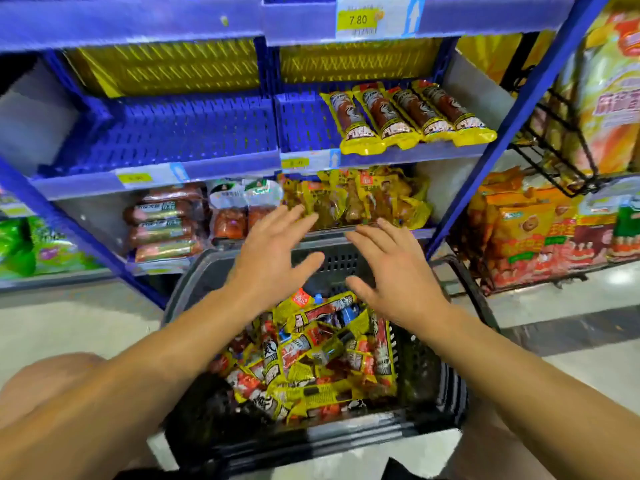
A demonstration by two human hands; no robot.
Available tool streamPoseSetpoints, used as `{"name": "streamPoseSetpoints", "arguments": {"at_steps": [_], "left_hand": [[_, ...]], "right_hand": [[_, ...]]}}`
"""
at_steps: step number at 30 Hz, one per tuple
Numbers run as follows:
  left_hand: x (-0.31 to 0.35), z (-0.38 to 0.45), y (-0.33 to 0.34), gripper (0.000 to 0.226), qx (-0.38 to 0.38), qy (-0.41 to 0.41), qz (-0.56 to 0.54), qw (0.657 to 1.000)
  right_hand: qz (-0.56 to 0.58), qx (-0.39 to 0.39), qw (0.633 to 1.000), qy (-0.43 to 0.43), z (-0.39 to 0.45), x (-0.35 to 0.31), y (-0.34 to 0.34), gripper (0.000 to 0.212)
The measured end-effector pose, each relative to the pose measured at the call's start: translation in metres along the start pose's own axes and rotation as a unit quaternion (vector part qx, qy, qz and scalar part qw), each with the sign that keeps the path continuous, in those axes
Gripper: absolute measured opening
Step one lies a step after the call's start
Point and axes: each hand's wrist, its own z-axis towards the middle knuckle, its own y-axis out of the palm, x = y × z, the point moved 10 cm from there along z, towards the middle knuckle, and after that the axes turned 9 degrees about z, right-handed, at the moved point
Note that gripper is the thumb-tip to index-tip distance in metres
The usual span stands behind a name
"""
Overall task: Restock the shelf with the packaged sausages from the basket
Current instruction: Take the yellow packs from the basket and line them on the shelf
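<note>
Pale glossy floor (79,327), black wire rack (561,147) at right, bright light

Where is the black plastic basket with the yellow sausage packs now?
In the head view, the black plastic basket sits low at centre, on the floor before the blue shelf, under both open hands.

I have one view only, a wide-angle camera worn on the head, facing forward and tilted down. It looks steeply onto the black basket (429,403) close below, with both forearms entering from the bottom edge. The blue shelf (194,136) stands near, straight ahead, its uprights bowed by the lens. No second view exists, so nothing is shared.
</note>
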Motion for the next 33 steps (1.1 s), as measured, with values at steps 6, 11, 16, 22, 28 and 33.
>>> {"name": "streamPoseSetpoints", "arguments": {"at_steps": [6, 11, 16, 22, 28, 33], "left_hand": [[-0.039, -0.062, 0.059, 0.079, -0.089, -0.015, 0.04, 0.995], [-0.082, -0.094, 0.093, 0.073, -0.148, -0.055, 0.059, 0.986], [-0.118, -0.118, 0.105, 0.068, -0.165, -0.057, 0.12, 0.977], [-0.134, -0.128, 0.124, 0.069, -0.166, -0.071, 0.073, 0.981], [-0.15, -0.133, 0.14, 0.078, -0.177, -0.119, 0.009, 0.977], [-0.147, -0.128, 0.141, 0.076, -0.17, -0.139, -0.05, 0.974]], "right_hand": [[0.015, -0.141, 0.989, 0.037, -0.033, 0.001, 0.096, 0.068], [0.045, -0.221, 0.973, 0.056, -0.047, -0.007, 0.17, 0.072], [0.144, -0.3, 0.933, 0.139, -0.05, -0.027, 0.243, 0.078], [0.226, -0.355, 0.872, 0.251, -0.053, -0.038, 0.31, 0.072], [0.223, -0.344, 0.856, 0.316, -0.051, -0.03, 0.339, 0.055], [0.313, -0.334, 0.803, 0.382, -0.06, -0.018, 0.315, 0.057]]}}
